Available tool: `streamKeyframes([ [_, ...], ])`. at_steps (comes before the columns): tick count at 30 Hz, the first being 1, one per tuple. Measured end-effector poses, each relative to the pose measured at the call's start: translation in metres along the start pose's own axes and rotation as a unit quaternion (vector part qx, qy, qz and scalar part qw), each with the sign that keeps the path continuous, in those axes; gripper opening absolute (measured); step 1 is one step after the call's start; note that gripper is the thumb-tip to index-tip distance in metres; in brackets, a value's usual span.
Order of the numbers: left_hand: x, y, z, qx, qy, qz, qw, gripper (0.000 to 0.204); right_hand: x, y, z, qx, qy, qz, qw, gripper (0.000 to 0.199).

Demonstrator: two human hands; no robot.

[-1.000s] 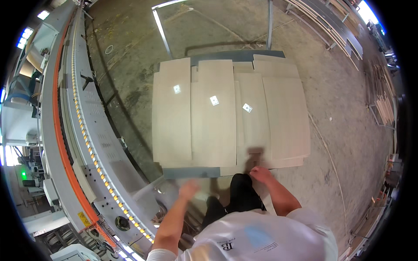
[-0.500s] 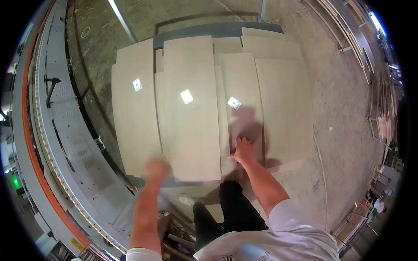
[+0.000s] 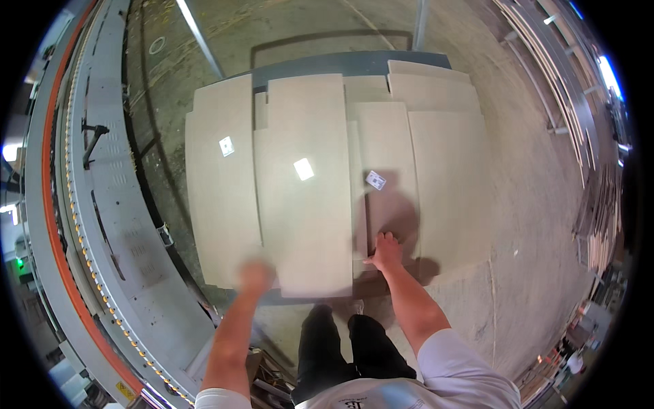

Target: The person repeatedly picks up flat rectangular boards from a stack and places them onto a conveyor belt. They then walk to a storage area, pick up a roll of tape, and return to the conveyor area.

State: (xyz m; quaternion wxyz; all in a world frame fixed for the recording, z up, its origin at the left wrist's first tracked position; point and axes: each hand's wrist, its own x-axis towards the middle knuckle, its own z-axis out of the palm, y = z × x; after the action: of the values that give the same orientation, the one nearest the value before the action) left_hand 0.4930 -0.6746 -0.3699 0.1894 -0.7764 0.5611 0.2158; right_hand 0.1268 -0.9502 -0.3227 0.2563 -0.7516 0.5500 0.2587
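Both hands (image 3: 387, 253) are over pale boards (image 3: 306, 218), the left (image 3: 255, 277) blurred

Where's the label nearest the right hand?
In the head view, the white label is just right of centre, on a beige board, beyond the right hand.

Here we are on an industrial workshop floor, and look at the signs: bare, stained concrete (image 3: 463, 320) underfoot, a long grey machine (image 3: 133, 235) sweeping down the left with its orange strip (image 3: 52, 204) and yellow-dotted edge (image 3: 103, 296), labelled flat panels (image 3: 310, 232) laid out centre stage, stacked boards (image 3: 599, 218) over right, and, blurry at the rim, perhaps more equipment (image 3: 586, 320)!
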Motion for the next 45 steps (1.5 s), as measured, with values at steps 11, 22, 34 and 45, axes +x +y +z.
streamKeyframes([
  [11,0.113,-0.047,-0.089,-0.105,0.018,-0.023,0.994,0.022,0.117,-0.071,-0.099,-0.033,-0.071,0.012,0.997,0.091],
  [22,0.210,-0.098,-0.106,-0.098,0.026,-0.082,0.992,0.041,0.233,-0.145,-0.182,-0.054,-0.068,-0.014,0.996,0.081],
  [34,0.296,-0.148,-0.217,-0.153,-0.156,-0.178,0.959,0.040,0.319,-0.211,-0.246,-0.051,-0.052,-0.047,0.996,0.080],
  [45,0.350,-0.194,-0.245,-0.107,-0.186,-0.170,0.962,0.084,0.339,-0.266,-0.302,-0.065,-0.070,-0.087,0.992,0.079],
])
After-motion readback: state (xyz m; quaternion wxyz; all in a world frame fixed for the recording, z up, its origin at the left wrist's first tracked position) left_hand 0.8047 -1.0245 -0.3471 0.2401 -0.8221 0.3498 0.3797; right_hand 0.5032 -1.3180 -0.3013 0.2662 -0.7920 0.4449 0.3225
